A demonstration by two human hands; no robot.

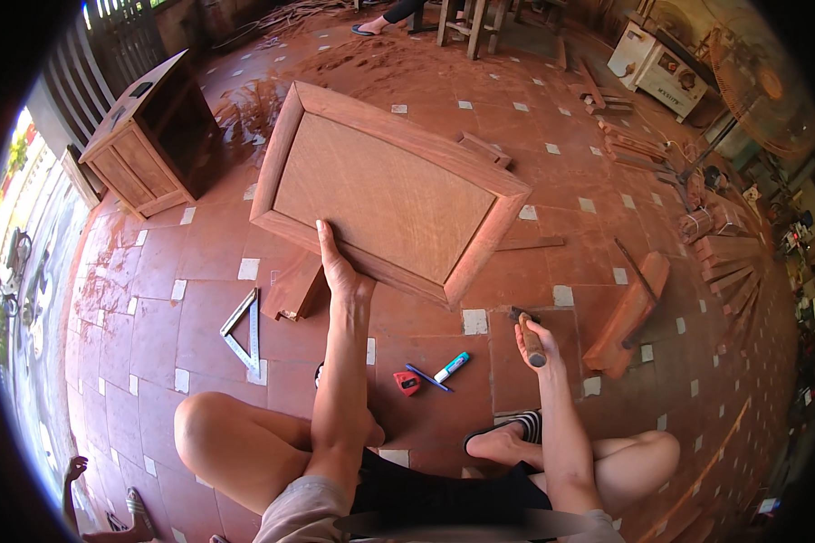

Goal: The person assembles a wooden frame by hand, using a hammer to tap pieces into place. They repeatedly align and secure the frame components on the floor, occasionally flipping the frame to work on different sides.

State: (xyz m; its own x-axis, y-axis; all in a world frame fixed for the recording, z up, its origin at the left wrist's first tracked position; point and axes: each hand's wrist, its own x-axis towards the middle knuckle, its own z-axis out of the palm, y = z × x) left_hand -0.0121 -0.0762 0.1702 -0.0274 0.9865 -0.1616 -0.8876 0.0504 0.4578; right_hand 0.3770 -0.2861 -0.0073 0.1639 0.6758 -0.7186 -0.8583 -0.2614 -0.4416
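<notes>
While the L hand (342, 276) grips a reddish-framed rectangular panel of light-brown wood (385, 195) by its near rail, the R hand (549, 349) has a dark-headed tool w/ a round brown wooden handle (533, 344), poss a hammer. Look at that L grip: thumb flat over the panel's face, hand closed to abt the rail's thickness, other fingers out of sight behind. R hand's wrapped snug round the handle, head poking out beyond it. Panel's up off the L palm, tilted, reaching fwd and right of the grip, well apart from the tool. Handling? Prob stiff, fairly heavy for one hand, so it'd want to twist; dry wood, not v slippery. Frame looks the tough bit, corners might chip. Best hold: opp rails, mid-length, clear of the centre. Nearer the body than that L grip, on the red-brown tiled floor (204, 312): small red tape measure (407, 384), slim blue pen (428, 377), white-and-teal marker (452, 366), all to its right; silver triangular metal square (254, 330) to its left.
</notes>
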